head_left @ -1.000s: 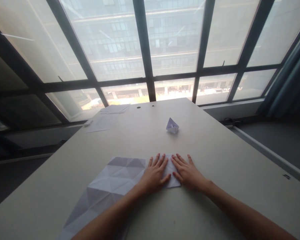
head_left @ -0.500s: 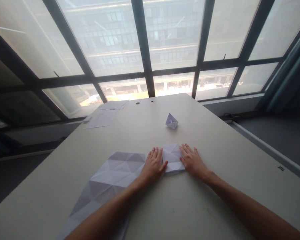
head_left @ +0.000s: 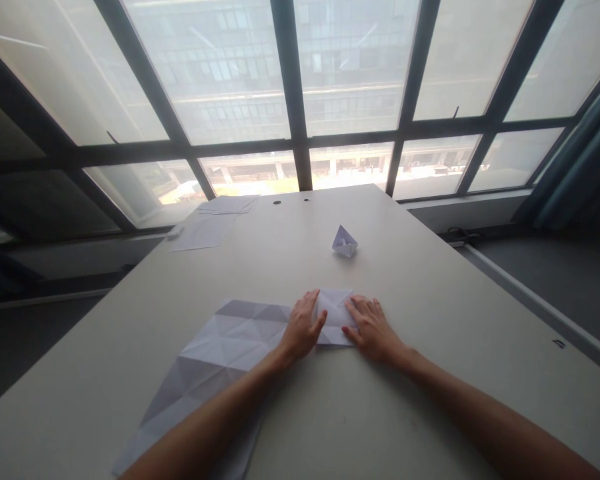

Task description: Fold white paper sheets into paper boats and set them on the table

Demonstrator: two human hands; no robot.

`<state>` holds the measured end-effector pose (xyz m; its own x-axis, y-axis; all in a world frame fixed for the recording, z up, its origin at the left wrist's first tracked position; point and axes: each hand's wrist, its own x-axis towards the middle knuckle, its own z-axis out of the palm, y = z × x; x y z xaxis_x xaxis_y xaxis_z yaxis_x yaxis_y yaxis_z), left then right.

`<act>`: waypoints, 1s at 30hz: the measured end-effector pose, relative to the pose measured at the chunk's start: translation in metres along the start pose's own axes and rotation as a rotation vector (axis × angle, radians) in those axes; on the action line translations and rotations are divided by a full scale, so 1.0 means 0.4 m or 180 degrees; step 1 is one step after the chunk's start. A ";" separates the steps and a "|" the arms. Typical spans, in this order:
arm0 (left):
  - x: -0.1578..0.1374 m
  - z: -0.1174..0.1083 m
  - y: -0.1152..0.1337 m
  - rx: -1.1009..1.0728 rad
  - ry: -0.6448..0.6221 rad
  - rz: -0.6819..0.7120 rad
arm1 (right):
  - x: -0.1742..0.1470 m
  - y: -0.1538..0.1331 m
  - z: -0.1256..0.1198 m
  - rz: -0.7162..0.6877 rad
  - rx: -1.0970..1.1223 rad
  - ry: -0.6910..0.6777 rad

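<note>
Paper: there it lay, a folded square (head_left: 334,313) between both hands!
Left hand (head_left: 301,328): flat at its nine o'clock, fingers together, thumb out.
Right hand (head_left: 373,330): covered its three o'clock side, fingers slightly spread.
Creased sheet (head_left: 217,350): sprawled at eight.
Boat (head_left: 345,244): stood apart, towards twelve!

My small white folded paper square (head_left: 335,316) looks smooth and not shiny, but the big white creased paper sheet (head_left: 225,347) looks bumpy. I see a wide white table (head_left: 430,300), smooth with a soft shine, and a blue hanging cloth curtain (head_left: 563,170).
</note>
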<state>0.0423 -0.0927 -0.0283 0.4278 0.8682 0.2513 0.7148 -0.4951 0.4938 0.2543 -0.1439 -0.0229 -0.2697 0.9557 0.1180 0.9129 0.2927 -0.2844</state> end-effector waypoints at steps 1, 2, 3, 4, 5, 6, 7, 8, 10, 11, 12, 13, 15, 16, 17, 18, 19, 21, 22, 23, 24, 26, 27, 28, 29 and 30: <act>0.000 0.003 -0.002 0.0074 -0.0010 -0.0023 | 0.000 0.000 -0.001 -0.0018 -0.0012 0.0002; 0.000 0.006 -0.004 0.0150 -0.0040 -0.0035 | 0.000 0.000 -0.001 -0.0035 -0.0017 -0.0002; 0.000 0.008 -0.005 0.0208 -0.0092 -0.0031 | 0.000 0.001 -0.001 -0.0043 -0.0018 -0.0007; -0.001 0.009 -0.005 0.0232 -0.0158 -0.0010 | 0.000 0.002 0.000 -0.0051 -0.0016 -0.0014; -0.001 0.009 -0.005 0.0223 -0.0216 0.0011 | 0.001 0.003 0.002 -0.0060 -0.0010 -0.0020; -0.002 0.009 -0.005 0.0188 -0.0252 0.0024 | 0.001 0.005 0.003 -0.0068 -0.0003 -0.0025; -0.003 0.007 -0.004 0.0138 -0.0262 0.0028 | 0.001 0.006 0.005 -0.0073 0.0006 -0.0030; -0.003 0.005 -0.003 0.0083 -0.0256 0.0031 | 0.001 0.007 0.006 -0.0071 0.0016 -0.0036; -0.005 0.000 0.000 -0.0010 -0.0237 0.0044 | 0.001 0.009 0.007 -0.0071 0.0039 -0.0061; -0.006 -0.002 0.002 -0.0047 -0.0231 0.0055 | 0.001 0.009 0.007 -0.0076 0.0050 -0.0075; -0.007 -0.004 0.004 -0.0085 -0.0228 0.0070 | 0.001 0.009 0.007 -0.0079 0.0063 -0.0086; -0.007 -0.007 0.006 -0.0130 -0.0221 0.0091 | 0.001 0.009 0.006 -0.0075 0.0079 -0.0092; -0.008 -0.012 0.011 -0.0252 -0.0182 0.0149 | 0.001 0.007 0.002 -0.0038 0.0126 -0.0092; -0.009 -0.016 0.014 -0.0322 -0.0155 0.0183 | 0.000 0.005 0.000 -0.0018 0.0157 -0.0092; -0.009 -0.019 0.017 -0.0394 -0.0129 0.0219 | -0.001 0.003 -0.003 -0.0006 0.0194 -0.0092; -0.010 -0.024 0.021 -0.0458 -0.0099 0.0252 | -0.002 0.000 -0.006 -0.0006 0.0236 -0.0091; -0.010 -0.028 0.024 -0.0500 -0.0061 0.0279 | -0.003 -0.003 -0.010 -0.0017 0.0281 -0.0090; -0.011 -0.036 0.031 -0.0523 0.0024 0.0334 | -0.005 -0.008 -0.017 -0.0048 0.0386 -0.0080; -0.012 -0.040 0.034 -0.0525 0.0053 0.0370 | -0.005 -0.010 -0.021 -0.0056 0.0447 -0.0068; -0.012 -0.044 0.036 -0.0530 0.0063 0.0418 | -0.006 -0.011 -0.024 -0.0064 0.0517 -0.0054; -0.012 -0.047 0.039 -0.0550 0.0054 0.0478 | -0.007 -0.012 -0.028 -0.0072 0.0595 -0.0032; -0.011 -0.052 0.043 -0.0640 -0.0027 0.0653 | -0.007 -0.012 -0.033 -0.0096 0.0779 0.0029; -0.011 -0.055 0.046 -0.0688 -0.0083 0.0764 | -0.008 -0.012 -0.036 -0.0111 0.0880 0.0069; -0.011 -0.057 0.048 -0.0725 -0.0148 0.0877 | -0.008 -0.011 -0.039 -0.0126 0.0983 0.0115; -0.011 -0.060 0.050 -0.0747 -0.0214 0.0977 | -0.008 -0.011 -0.041 -0.0135 0.1086 0.0165; -0.011 -0.062 0.053 -0.0751 -0.0279 0.1053 | -0.009 -0.011 -0.045 -0.0129 0.1189 0.0216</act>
<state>0.0418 -0.1063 0.0016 0.6658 0.6526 0.3617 0.3889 -0.7173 0.5782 0.2568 -0.1492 -0.0052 -0.2708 0.9426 0.1955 0.7239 0.3333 -0.6040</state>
